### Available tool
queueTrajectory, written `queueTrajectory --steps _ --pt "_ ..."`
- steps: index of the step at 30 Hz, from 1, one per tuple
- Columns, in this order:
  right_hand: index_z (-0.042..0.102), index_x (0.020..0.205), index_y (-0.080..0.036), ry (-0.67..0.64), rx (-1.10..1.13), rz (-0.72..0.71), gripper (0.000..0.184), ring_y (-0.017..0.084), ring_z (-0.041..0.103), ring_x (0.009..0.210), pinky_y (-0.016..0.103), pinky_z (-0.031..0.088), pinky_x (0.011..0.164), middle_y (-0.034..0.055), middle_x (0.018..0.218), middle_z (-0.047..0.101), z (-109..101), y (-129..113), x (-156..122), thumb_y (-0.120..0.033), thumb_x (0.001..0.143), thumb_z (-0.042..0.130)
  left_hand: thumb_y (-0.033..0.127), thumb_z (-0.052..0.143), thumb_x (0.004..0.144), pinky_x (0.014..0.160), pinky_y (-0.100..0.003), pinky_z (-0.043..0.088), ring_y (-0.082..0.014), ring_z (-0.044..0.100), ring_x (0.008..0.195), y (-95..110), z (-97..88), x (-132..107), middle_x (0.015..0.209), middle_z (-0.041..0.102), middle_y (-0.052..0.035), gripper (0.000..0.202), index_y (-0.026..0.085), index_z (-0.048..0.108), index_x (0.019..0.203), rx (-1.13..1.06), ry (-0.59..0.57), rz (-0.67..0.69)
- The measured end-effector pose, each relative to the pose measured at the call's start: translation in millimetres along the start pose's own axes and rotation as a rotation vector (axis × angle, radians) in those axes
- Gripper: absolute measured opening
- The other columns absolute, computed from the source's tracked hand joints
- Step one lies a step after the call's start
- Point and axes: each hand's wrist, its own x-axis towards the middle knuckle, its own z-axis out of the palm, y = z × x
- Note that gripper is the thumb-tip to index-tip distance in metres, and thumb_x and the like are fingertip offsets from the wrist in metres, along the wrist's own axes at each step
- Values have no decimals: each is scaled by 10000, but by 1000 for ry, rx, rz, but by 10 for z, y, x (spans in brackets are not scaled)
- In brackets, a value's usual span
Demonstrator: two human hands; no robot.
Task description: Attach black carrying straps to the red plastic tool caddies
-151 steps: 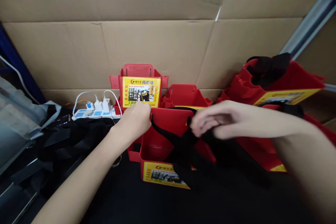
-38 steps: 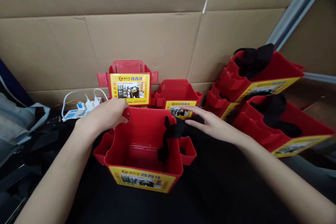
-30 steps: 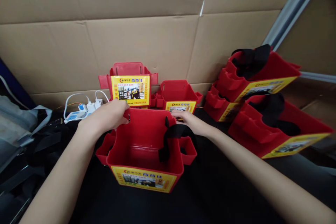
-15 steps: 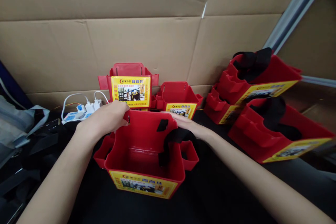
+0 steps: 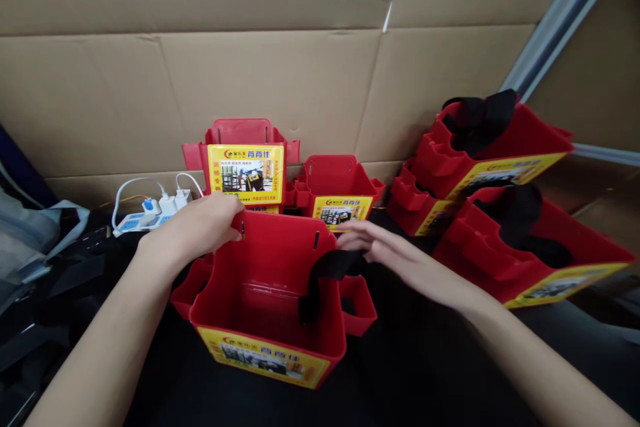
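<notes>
A red plastic tool box (image 5: 280, 250) with a yellow picture label on its front stands before me on the black surface. My left hand (image 5: 213, 223) grips the top left corner of its tall back panel, thumb inside by the slot. A black strap (image 5: 337, 265) rises from inside the box over its right side to my right hand (image 5: 385, 247). That hand is just right of the back panel, fingers stretched together, the strap apparently between thumb and fingers. Its exact hold is partly hidden. The right slot in the panel shows without strap.
Behind stand more red boxes, one raised on another (image 5: 245, 173) and one lower (image 5: 337, 180). Boxes with straps (image 5: 520, 253) are stacked at the right. A power strip (image 5: 145, 220) with white plugs lies at the left. A cardboard wall (image 5: 270, 93) closes off the back.
The strap end that showed through the right slot is out of it. My right hand has come out from behind the panel to the right. The box has shifted slightly left and nearer.
</notes>
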Motion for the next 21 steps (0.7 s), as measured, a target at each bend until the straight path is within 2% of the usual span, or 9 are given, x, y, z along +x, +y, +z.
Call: queueTrajectory --steps 3,5,8,10,12,14,17,19,21 --pt "621 943 -206 40 -125 -73 255 178 605 853 310 481 791 41 926 654 108 -320 -93 -402 857 482 263 579 678 568 -283 334 -165 552 620 7 0 -13 699 620 -39 82 183 564 665 2 -6 -5" --pt "612 807 -202 303 -128 -88 217 154 582 741 280 478 726 19 767 618 81 -354 -97 -381 849 498 257 573 683 571 -274 345 -162 564 630 7 -2 -17 709 630 -36 78 181 565 669 -1 -18 -3" --pt "565 864 -224 791 25 -60 178 115 498 578 240 454 568 -19 655 487 -104 -162 -84 -376 853 472 256 563 692 565 -263 357 -160 579 634 3 -15 -5 713 640 -34 81 177 570 675 -7 -37 8" --pt "541 931 -237 951 24 -45 191 116 477 556 253 454 547 -21 669 460 -241 54 -102 -373 865 424 265 558 701 578 -269 371 -178 591 667 17 -32 -3 736 647 -47 95 173 578 687 2 -31 12" --pt "559 901 -225 928 -93 -23 206 149 516 613 312 484 631 2 690 496 -318 284 -156 -361 853 412 278 551 714 603 -285 389 -206 602 718 58 -47 -44 777 655 -66 113 172 591 721 16 -20 11" --pt "596 805 -211 786 -203 4 195 196 559 692 384 488 744 30 699 547 -311 490 -239 -333 815 444 297 540 736 626 -312 412 -241 608 765 126 -45 -169 839 661 -93 161 172 610 809 48 12 -6" --pt "628 713 -218 561 -307 12 182 225 590 732 437 480 810 47 715 582 -201 706 -394 -274 769 465 359 511 786 764 -398 449 -313 583 960 224 24 -507 1075 625 -146 353 165 583 1073 119 229 1" --pt "644 728 -220 460 -362 12 184 237 594 779 453 479 816 67 783 594 -121 791 -493 -261 767 469 440 499 804 912 -422 415 -316 504 1132 257 119 -754 1261 537 -135 507 186 497 1242 86 350 117" --pt "651 832 -205 391 -462 14 196 281 562 977 486 443 885 117 988 589 -64 851 -573 -304 789 487 483 551 767 981 -407 384 -283 495 1165 274 236 -940 1294 532 -63 566 278 465 1288 -1 270 329"
